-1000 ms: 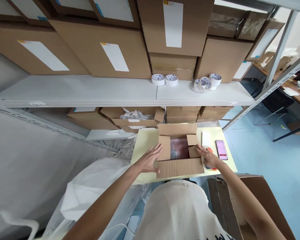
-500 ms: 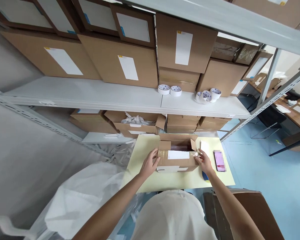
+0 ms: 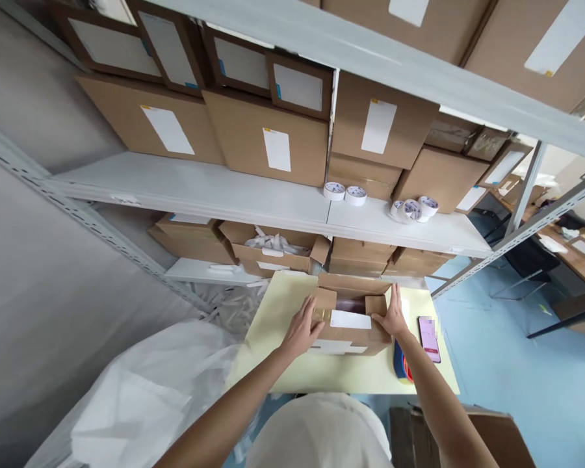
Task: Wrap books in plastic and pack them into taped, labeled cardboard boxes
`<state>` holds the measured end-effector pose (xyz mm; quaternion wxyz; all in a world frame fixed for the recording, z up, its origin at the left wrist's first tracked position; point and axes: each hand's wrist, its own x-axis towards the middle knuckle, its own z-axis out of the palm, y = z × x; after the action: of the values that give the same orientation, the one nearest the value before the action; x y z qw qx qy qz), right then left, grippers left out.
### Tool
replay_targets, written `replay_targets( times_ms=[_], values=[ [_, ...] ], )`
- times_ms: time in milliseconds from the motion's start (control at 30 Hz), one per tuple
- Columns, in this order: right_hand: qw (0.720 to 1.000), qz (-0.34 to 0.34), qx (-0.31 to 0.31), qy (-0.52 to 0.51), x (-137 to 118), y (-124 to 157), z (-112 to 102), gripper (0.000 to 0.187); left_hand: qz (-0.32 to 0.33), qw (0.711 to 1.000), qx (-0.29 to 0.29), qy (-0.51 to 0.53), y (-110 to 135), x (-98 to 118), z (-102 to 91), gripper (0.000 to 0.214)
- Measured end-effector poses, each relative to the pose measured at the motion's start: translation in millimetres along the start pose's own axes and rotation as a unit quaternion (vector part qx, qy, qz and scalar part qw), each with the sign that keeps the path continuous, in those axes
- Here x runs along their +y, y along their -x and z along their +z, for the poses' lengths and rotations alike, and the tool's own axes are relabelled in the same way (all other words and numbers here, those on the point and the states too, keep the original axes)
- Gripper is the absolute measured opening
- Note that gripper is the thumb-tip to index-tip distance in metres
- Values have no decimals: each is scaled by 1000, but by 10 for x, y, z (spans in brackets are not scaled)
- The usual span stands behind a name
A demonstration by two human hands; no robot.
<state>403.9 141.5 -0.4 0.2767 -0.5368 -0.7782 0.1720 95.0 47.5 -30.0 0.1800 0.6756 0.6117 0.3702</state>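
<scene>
A small cardboard box [image 3: 358, 336] stands on the pale yellow tabletop [image 3: 285, 374], its top flaps raised. White labels cover part of its front, and something dark purplish shows inside, its kind unclear. At the box's left front corner, my left hand [image 3: 302, 330] rests with fingers stretched out and thumb apart. My right hand [image 3: 394, 314] lies along the right side, open, fingers pointing up and thumb against the right flap. Beside my right wrist is a blue and red tape roll [image 3: 402, 364], partly covered by the arm. Further right lies a phone [image 3: 429, 339] with a pink screen.
A metal shelf [image 3: 199, 188] rises behind the table, carrying large cartons [image 3: 268, 140] and several white tape rolls [image 3: 355, 195]. An open carton [image 3: 273, 250] with white strips stands below. White plastic sheeting [image 3: 141, 390] lies at left, and a large brown carton [image 3: 497, 439] at lower right.
My right hand has shifted up the box's right side, and the right flap is now turned further inward. My left hand stays at the left corner. The camera view has shifted, uncovering more of the tape roll.
</scene>
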Motion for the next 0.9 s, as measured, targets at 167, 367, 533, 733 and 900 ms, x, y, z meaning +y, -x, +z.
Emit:
replay_targets(
  times_ms=[167, 367, 533, 733, 900],
  values=[
    [998, -32, -56, 0, 13, -104, -153, 87, -7, 1000, -3, -11, 15, -85, 16, 79],
    [992, -64, -83, 65, 7, 253, -98, 52, 48, 995, 10, -90, 11, 2, -61, 73],
    [992, 0, -92, 87, -30, 386, -26, 61, 122, 975, -85, -167, -56, 329, -63, 53],
    [998, 48, -33, 31, -81, 578, -190, 65, 143, 958, -150, -198, -78, 657, 70, 78],
    [977, 202, 64, 11, 260, 1259, -198, 56, 129, 952, -171, -217, -97, 767, 149, 82]
  ],
)
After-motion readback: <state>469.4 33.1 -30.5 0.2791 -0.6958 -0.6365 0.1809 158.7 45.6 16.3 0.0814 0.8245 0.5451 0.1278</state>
